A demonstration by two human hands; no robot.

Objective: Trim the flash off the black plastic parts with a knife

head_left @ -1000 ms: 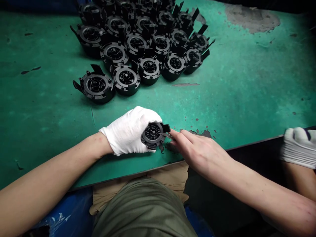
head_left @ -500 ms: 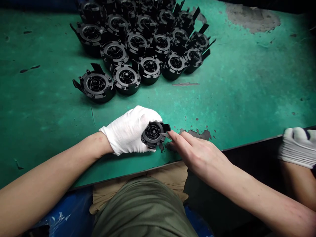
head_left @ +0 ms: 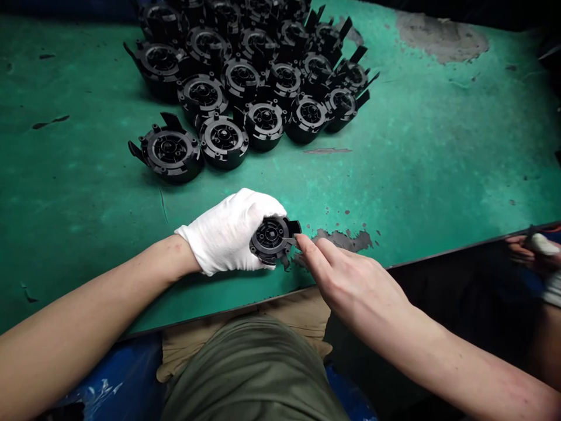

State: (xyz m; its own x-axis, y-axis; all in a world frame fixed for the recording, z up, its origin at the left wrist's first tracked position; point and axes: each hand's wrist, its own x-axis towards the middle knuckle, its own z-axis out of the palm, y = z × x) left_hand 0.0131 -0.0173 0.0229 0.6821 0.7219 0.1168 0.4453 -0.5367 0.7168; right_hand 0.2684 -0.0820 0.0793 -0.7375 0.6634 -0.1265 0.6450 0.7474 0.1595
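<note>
My left hand [head_left: 232,234], in a white glove, is wrapped round a round black plastic housing [head_left: 270,234] and holds its ribbed face up above the table's near edge. Short tabs stick out from the housing's right side. My bare right hand [head_left: 346,263] pinches a thin, pointed metal blade [head_left: 289,240], whose tip lies over the right part of the housing's face. The fingers hide the rest of this tool; whether the tip touches the plastic I cannot tell.
Several similar black housings [head_left: 224,137] stand in close rows at the back of the green table [head_left: 87,193]. Worn grey patches [head_left: 442,36] mark its surface. Past the table's edge at the right, a co-worker's hand [head_left: 532,248] shows, partly blurred.
My hands, the housing and the blade keep nearly the same pose. At the right, the co-worker's gloved hand has moved away from the table edge, and a blurred hand shows lower there.
</note>
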